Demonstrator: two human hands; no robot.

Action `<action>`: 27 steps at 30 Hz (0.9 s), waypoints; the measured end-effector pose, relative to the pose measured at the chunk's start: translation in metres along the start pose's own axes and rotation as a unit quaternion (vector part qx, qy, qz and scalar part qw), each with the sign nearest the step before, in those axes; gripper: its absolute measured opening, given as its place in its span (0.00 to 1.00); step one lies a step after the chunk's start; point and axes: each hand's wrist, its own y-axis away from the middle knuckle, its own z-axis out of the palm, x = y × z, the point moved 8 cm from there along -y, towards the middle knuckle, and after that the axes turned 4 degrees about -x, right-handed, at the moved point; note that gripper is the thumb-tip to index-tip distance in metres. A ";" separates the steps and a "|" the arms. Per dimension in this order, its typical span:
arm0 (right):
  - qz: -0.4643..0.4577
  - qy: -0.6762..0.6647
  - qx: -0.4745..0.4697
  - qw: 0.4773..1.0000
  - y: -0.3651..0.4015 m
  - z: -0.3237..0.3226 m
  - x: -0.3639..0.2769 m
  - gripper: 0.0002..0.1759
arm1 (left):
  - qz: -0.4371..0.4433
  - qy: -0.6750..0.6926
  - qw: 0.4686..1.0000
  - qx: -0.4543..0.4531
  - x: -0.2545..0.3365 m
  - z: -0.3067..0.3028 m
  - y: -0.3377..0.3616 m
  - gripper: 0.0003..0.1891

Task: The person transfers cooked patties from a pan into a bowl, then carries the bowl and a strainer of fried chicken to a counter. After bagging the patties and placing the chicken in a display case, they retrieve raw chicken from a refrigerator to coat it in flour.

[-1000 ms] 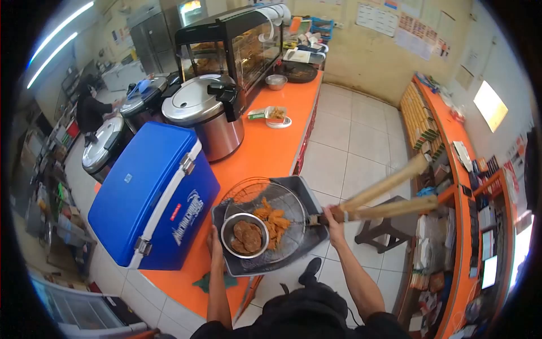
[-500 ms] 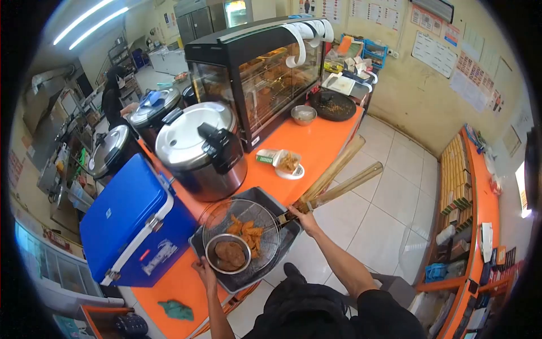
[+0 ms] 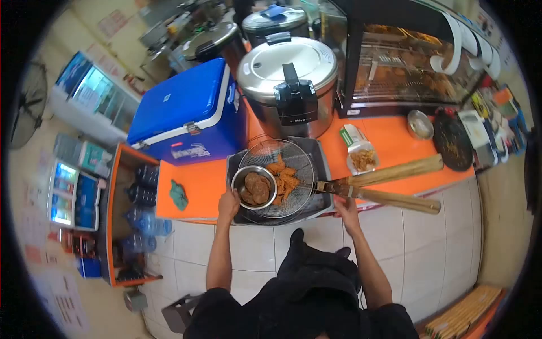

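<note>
Orange desk (image 3: 197, 183) runs across the scene, and a dark tray (image 3: 323, 164) sits at its near edge in front of the person. A round wire skimmer (image 3: 265, 155) lies inside the tray, holding a heap of golden fried pieces (image 3: 285, 178). A small metal bowl (image 3: 237, 182) rests on the skimmer's left part, with brown patties (image 3: 255, 189) in it, just beside the fried pieces.

The left hand (image 3: 228, 201) is closed over the tray's near left rim, right below the bowl; its fingertips are tucked out of sight under the edge. The right hand (image 3: 345, 206) is curled around the near end of the bamboo handles (image 3: 395, 199), which run from the skimmer out to the right, one lying over the desk and the other reaching past its edge above the tiled floor (image 3: 446, 254).

A blue cooler box (image 3: 186, 110) stands behind the tray to the left, and a large silver cooker (image 3: 288, 73) with a black latch stands just behind the tray. To the right are a glass display warmer (image 3: 418, 62), a small dish of fried bits (image 3: 362, 159), a steel bowl (image 3: 420, 124) and a dark round pan (image 3: 451, 141). A green cloth (image 3: 179, 194) lies on the desk, left of the tray.
</note>
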 end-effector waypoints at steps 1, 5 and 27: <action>-0.013 -0.032 -0.008 0.999 0.018 -0.001 -0.010 0.28 | 0.017 -0.011 1.000 0.004 -0.001 0.001 -0.002 0.21; -0.007 -0.017 -0.094 0.995 0.051 -0.038 0.022 0.32 | -0.009 0.137 0.990 -0.036 -0.007 0.011 0.009 0.19; 0.176 -0.041 0.000 0.984 0.196 -0.184 -0.009 0.19 | 0.131 0.329 0.892 -0.281 0.324 0.168 0.267 0.16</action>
